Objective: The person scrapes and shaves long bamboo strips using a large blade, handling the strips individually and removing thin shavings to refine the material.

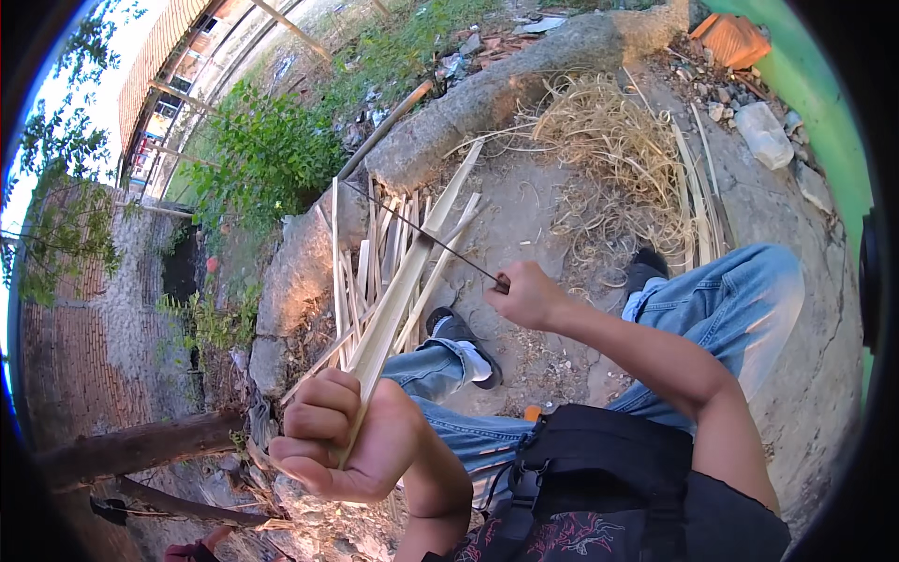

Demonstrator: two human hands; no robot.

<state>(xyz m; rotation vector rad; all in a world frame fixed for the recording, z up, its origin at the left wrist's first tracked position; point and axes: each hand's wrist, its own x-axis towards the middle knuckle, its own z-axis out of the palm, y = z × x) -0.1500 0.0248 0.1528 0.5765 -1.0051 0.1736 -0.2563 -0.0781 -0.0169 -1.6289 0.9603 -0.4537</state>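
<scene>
My left hand (351,436) is closed round the lower end of a long pale strip of split wood or bamboo (389,314), which slants up and away from me. Closed on the handle end of a long, thin, dark blade, apparently a knife (468,262) seen nearly edge-on, is my right hand (529,295). The blade crosses the strip above its middle, and a dark patch shows where they meet. Much of the handle is hidden in my fingers. Beyond the strip, several similar pale slats (379,244) lean against a low stone edge.
Curly shavings (618,140) are heaped on the ground ahead, with more long slats (698,206) beside them. A low concrete rim (468,108) curves across the front. My black bag (609,459) rests at my lap. A wooden beam (140,450) lies at left; part of another person shows below.
</scene>
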